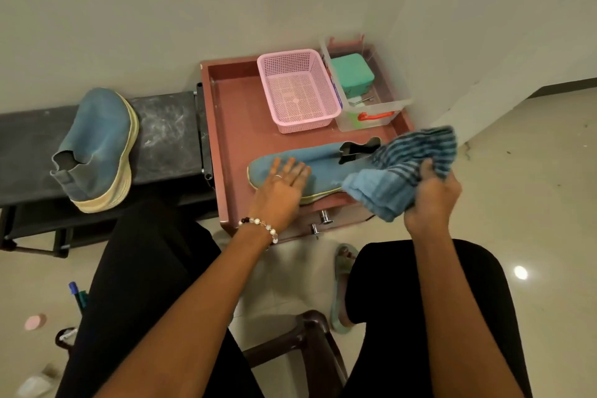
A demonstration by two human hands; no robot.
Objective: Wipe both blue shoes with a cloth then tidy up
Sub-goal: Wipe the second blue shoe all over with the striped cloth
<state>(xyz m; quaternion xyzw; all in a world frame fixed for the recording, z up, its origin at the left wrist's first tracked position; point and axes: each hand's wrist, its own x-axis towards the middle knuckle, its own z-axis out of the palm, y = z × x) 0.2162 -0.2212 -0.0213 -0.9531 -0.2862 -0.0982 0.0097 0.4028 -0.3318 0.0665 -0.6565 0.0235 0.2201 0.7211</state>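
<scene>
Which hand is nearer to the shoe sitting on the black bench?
Left. The left hand rests on the other shoe in the red tray, beside the bench shoe; the right hand grips the cloth farther away.

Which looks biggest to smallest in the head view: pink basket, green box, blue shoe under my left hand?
1. Blue fabric shoe on the red tray
2. Pink plastic mesh basket, though it sits farther away
3. Green lidded box, clearly smallest

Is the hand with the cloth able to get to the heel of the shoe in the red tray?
Probably yes. The right hand holds the striped blue cloth right beside the heel of the blue shoe, with nothing in between. The left hand rests on the toe end only, so the heel stays free.
</scene>
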